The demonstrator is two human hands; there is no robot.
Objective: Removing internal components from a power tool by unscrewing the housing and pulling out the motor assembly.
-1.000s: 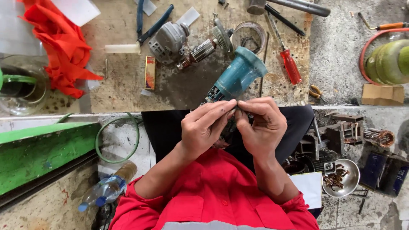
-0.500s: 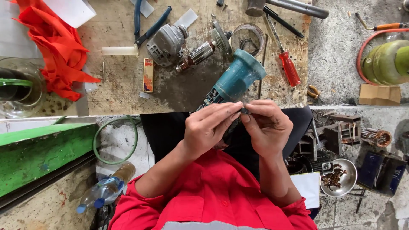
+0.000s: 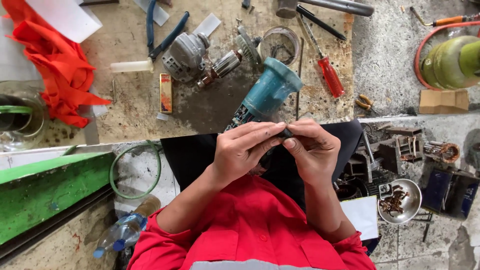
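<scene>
Left hand [image 3: 245, 150] and right hand [image 3: 312, 150] meet fingertip to fingertip over the lap, both pinching a small dark part [image 3: 286, 133] at the rear end of the teal power-tool housing [image 3: 265, 95], which slants up onto the worn surface [image 3: 135, 105]. Part looks tiny, rigid, likely greasy, so easy to drop; a fingertip pinch suits it. Housing is probably hard plastic, moderately heavy, best gripped round its barrel. Nearby: grey gear head [image 3: 186, 56], motor armature [image 3: 222, 65], red screwdriver [image 3: 330, 75], orange cloth [image 3: 55, 70].
</scene>
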